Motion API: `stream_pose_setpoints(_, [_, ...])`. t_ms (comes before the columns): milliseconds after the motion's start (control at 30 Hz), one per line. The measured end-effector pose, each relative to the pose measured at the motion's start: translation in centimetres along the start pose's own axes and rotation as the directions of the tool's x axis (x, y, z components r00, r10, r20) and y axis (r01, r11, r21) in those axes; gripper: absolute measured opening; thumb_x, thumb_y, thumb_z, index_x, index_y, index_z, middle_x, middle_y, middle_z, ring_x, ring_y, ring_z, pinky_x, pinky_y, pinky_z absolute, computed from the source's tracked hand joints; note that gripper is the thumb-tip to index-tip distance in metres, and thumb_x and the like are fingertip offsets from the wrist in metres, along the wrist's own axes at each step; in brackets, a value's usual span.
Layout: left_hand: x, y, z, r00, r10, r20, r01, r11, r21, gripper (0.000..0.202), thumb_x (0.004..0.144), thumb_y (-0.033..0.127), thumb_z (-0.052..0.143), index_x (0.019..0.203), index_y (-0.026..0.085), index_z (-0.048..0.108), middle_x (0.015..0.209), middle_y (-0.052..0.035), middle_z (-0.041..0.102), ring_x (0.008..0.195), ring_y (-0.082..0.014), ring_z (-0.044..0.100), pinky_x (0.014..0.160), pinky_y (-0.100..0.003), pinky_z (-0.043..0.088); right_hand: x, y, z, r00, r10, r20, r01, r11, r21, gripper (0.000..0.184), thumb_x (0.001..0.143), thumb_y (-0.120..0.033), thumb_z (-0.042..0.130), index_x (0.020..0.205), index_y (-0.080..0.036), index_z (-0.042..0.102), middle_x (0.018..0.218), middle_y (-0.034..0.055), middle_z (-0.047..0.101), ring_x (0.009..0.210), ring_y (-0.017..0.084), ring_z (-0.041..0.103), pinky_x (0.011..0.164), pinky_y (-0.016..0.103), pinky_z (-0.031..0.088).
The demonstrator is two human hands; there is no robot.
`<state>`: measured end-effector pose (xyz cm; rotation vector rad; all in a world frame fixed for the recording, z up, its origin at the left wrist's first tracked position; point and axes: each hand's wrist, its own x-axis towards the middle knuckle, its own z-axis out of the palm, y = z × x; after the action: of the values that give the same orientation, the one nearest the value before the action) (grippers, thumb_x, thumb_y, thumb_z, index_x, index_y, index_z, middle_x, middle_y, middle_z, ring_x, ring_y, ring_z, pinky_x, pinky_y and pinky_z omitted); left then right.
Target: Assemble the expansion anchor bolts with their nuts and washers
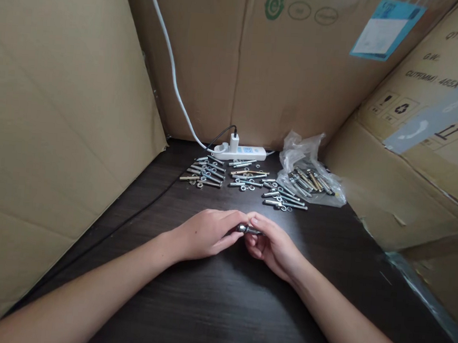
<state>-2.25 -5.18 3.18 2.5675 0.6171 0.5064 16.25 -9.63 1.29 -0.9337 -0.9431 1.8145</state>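
An expansion bolt [253,230] lies level between my two hands, just above the dark table [218,308]. My left hand [208,235] pinches its rounded, shiny left end with thumb and fingers. My right hand [273,243] is closed around the rest of it, so its right end is hidden. The fingertips of both hands meet over the bolt. Beyond my hands lie loose bolts, metal sleeves, nuts and washers in a left group [207,172], a middle group [247,179] and a right group [286,198].
A clear plastic bag [336,197] with several expansion bolts in it lies at the back right. Behind the parts sits a white power strip [260,154] with a plugged-in charger [234,143]. A black cable [130,219] crosses the left side. Cardboard boxes [206,58] wall the table on three sides.
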Motion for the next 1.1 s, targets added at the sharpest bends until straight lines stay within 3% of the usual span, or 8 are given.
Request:
stream_pose_setpoints(233, [-0.06, 0.16, -0.17, 0.998, -0.033, -0.046, 0.033, 0.999, 0.008, 0.015, 0.091, 0.025, 0.042, 0.105, 0.020, 0.042, 0.085, -0.0020, 0.061, 0.072, -0.0145, 0.059, 0.065, -0.026, 0.044, -0.03, 0.09, -0.04, 0.998, -0.003, 0.061, 0.004, 1.000, -0.018, 0.026, 0.076, -0.038, 0.067, 0.077, -0.017, 0.052, 0.051, -0.0102, 0.026, 0.044, 0.004, 0.015, 0.041, 0.019, 0.009])
stream_pose_setpoints(433, [-0.12, 0.12, -0.11, 1.000, -0.002, -0.024, 0.004, 0.999, 0.054, 0.015, 0.092, 0.027, 0.043, 0.105, 0.020, 0.044, 0.088, -0.0024, 0.063, 0.077, -0.0160, 0.061, 0.069, -0.027, 0.044, 0.16, 0.46, -0.36, 0.998, -0.052, 0.029, 0.054, 0.995, -0.081, 0.024, 0.076, -0.036, 0.066, 0.074, -0.017, 0.052, 0.050, -0.0096, 0.029, 0.043, 0.004, 0.017, 0.041, 0.020, 0.010])
stream_pose_setpoints(700, [-0.13, 0.03, -0.09, 0.999, 0.048, 0.008, -0.049, 0.996, 0.071, 0.013, 0.092, 0.024, 0.044, 0.104, 0.020, 0.046, 0.092, -0.0033, 0.062, 0.082, -0.0164, 0.061, 0.073, -0.027, 0.045, 0.03, 0.06, -0.64, 0.972, -0.233, 0.006, 0.206, 0.844, -0.495, 0.028, 0.079, -0.041, 0.062, 0.072, -0.015, 0.057, 0.060, -0.0030, 0.046, 0.054, 0.008, 0.035, 0.050, 0.021, 0.025])
stream_pose_setpoints(933, [-0.16, 0.28, -0.59, 0.997, -0.073, 0.026, 0.073, 0.997, 0.014, 0.020, 0.090, 0.034, 0.047, 0.105, 0.020, 0.045, 0.092, -0.0020, 0.060, 0.080, -0.0161, 0.058, 0.071, -0.027, 0.043, -0.11, 0.10, -0.48, 0.963, -0.269, -0.020, 0.219, 0.822, -0.527, 0.027, 0.077, -0.040, 0.061, 0.072, -0.015, 0.055, 0.057, -0.0038, 0.045, 0.051, 0.008, 0.032, 0.048, 0.021, 0.024])
stream_pose_setpoints(1100, [0.02, 0.07, -0.57, 0.997, -0.038, 0.065, 0.037, 0.999, 0.020, 0.023, 0.096, 0.033, 0.032, 0.092, 0.019, 0.050, 0.086, -0.0016, 0.059, 0.078, -0.0146, 0.056, 0.071, -0.025, 0.040, -0.09, 0.41, -0.40, 0.964, -0.266, -0.026, 0.211, 0.816, -0.539, 0.025, 0.077, -0.037, 0.060, 0.069, -0.015, 0.053, 0.053, -0.0054, 0.040, 0.049, 0.007, 0.029, 0.046, 0.021, 0.023])
